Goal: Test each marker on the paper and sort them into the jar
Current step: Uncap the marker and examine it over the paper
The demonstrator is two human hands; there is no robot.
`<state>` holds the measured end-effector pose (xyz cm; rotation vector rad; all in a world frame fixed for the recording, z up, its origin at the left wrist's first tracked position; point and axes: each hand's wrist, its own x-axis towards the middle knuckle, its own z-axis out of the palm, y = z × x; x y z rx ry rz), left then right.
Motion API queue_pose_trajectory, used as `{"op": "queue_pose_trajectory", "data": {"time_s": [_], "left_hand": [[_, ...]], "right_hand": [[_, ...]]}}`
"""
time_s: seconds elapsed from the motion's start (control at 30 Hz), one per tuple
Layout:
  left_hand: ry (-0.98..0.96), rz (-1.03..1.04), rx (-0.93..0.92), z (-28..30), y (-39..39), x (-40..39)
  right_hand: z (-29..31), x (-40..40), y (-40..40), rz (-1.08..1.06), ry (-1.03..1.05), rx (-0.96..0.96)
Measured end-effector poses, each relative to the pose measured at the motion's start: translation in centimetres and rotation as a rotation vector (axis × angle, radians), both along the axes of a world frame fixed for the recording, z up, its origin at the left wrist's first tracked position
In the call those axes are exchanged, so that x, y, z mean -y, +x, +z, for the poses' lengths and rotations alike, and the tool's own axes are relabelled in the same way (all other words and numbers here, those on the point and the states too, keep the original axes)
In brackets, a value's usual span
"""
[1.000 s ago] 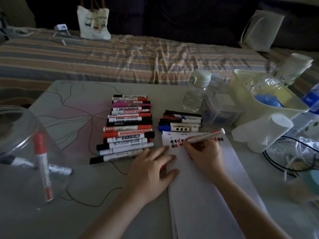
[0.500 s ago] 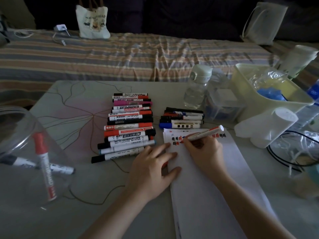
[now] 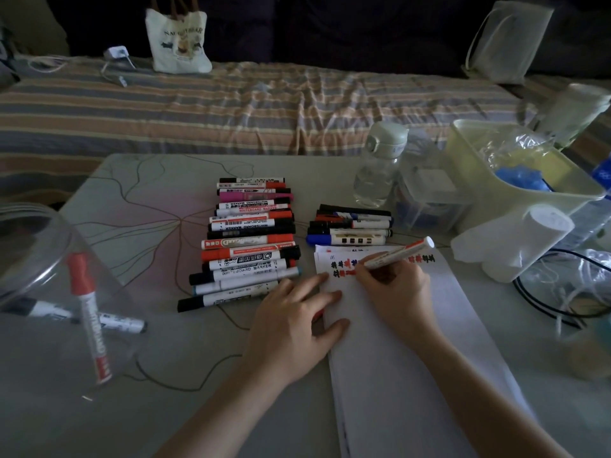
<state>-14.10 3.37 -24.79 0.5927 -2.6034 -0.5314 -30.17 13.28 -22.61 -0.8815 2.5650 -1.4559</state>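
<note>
Our right hand [image 3: 393, 289] grips a red marker [image 3: 398, 253], tip on the paper [image 3: 396, 342] at five o'clock. Our left hand [image 3: 294, 322] lies with fingers straight, pressing the paper's edge. The jar [image 3: 39, 276] stands at nine o'clock, two markers inside.
</note>
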Motion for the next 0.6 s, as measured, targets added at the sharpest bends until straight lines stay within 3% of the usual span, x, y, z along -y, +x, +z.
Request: {"op": "queue_pose_trajectory", "data": {"time_s": [0.6], "left_hand": [[-0.006, -0.011, 0.003, 0.34, 0.00, -0.09]], "right_hand": [[0.17, 0.11, 0.26, 0.034, -0.013, 0.021]]}}
